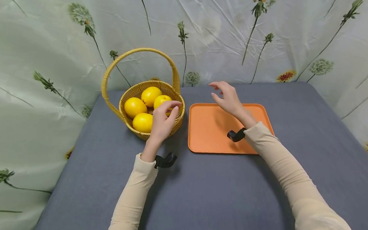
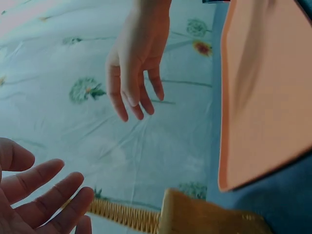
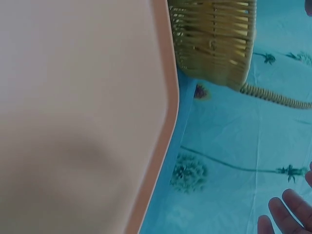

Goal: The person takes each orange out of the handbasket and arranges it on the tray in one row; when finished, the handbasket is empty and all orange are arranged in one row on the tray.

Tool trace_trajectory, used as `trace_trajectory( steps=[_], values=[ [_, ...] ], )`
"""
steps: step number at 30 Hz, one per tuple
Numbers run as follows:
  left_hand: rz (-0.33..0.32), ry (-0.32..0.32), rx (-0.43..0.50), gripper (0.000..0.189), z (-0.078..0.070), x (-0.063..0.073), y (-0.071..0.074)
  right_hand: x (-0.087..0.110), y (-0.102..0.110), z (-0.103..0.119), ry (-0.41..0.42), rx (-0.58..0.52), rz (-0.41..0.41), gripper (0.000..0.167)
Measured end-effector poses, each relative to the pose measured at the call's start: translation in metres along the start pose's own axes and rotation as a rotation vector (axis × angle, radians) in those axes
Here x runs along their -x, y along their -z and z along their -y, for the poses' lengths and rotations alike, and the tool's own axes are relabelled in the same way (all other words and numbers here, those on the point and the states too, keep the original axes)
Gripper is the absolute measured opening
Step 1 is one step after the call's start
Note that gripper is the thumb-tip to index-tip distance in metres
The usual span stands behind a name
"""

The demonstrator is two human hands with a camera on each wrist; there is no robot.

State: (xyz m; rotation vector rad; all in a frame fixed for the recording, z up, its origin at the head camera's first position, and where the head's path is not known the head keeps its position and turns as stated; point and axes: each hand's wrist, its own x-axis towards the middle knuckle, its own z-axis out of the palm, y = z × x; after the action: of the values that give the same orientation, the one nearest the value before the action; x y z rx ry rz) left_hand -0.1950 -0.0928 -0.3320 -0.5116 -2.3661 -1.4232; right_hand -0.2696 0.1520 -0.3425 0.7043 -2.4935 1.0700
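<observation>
Held above the right side of a yellow wicker basket (image 1: 133,90), my left hand (image 1: 163,122) has loosely bent fingers and nothing in its grasp. Several yellow lemons (image 1: 135,107) lie inside the basket, one partly hidden behind that hand. My right hand (image 1: 230,98) hovers over the far part of an orange tray (image 1: 203,129), fingers relaxed and bent toward the left, also holding nothing. In the left wrist view, the spread fingers (image 2: 53,195) of the left hand show, with the right hand (image 2: 139,53) beyond them.
The basket's tall arched handle (image 1: 142,49) rises above its rim. Both basket and tray stand on a grey cloth-covered table (image 1: 200,196). A pale curtain (image 1: 217,31) with dandelion prints hangs behind it. Each wrist wears a black band (image 1: 165,161).
</observation>
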Motion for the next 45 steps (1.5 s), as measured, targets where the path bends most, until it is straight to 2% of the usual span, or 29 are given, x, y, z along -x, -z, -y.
trace_trajectory(
  steps=[4, 8, 11, 15, 19, 23, 29, 36, 40, 45],
  values=[
    [-0.067, 0.025, 0.013, 0.022, 0.005, 0.014, 0.012, -0.002, -0.009, 0.005, 0.013, -0.012, 0.015, 0.034],
    [-0.151, 0.024, 0.012, 0.020, 0.013, 0.024, 0.022, -0.006, -0.015, 0.011, 0.034, -0.024, 0.007, 0.033],
    [-0.255, -0.011, 0.018, 0.019, 0.021, 0.029, 0.028, -0.010, -0.020, 0.014, 0.048, -0.036, -0.001, 0.033],
    [-0.443, -0.059, 0.013, 0.018, 0.033, 0.035, 0.033, -0.013, -0.029, 0.018, 0.058, -0.051, 0.012, 0.033],
    [-0.594, -0.048, -0.026, 0.016, 0.046, 0.041, 0.038, -0.016, -0.036, 0.022, 0.065, -0.071, 0.022, 0.033],
    [-0.689, -0.017, -0.079, 0.016, 0.051, 0.045, 0.040, -0.022, -0.044, 0.027, 0.081, -0.100, 0.022, 0.032],
    [-0.723, 0.067, -0.103, 0.019, 0.049, 0.049, 0.040, -0.031, -0.054, 0.040, 0.103, -0.142, 0.033, 0.032],
    [-0.732, 0.161, -0.057, 0.019, 0.088, 0.055, 0.040, -0.041, -0.071, 0.053, 0.106, -0.169, 0.071, 0.032],
    [-0.689, 0.226, 0.004, 0.023, 0.098, 0.059, 0.039, -0.046, -0.080, 0.058, 0.098, -0.158, 0.100, 0.033],
    [-0.601, 0.327, 0.075, 0.033, 0.103, 0.061, 0.038, -0.053, -0.093, 0.062, 0.075, -0.119, 0.149, 0.033]
  ],
)
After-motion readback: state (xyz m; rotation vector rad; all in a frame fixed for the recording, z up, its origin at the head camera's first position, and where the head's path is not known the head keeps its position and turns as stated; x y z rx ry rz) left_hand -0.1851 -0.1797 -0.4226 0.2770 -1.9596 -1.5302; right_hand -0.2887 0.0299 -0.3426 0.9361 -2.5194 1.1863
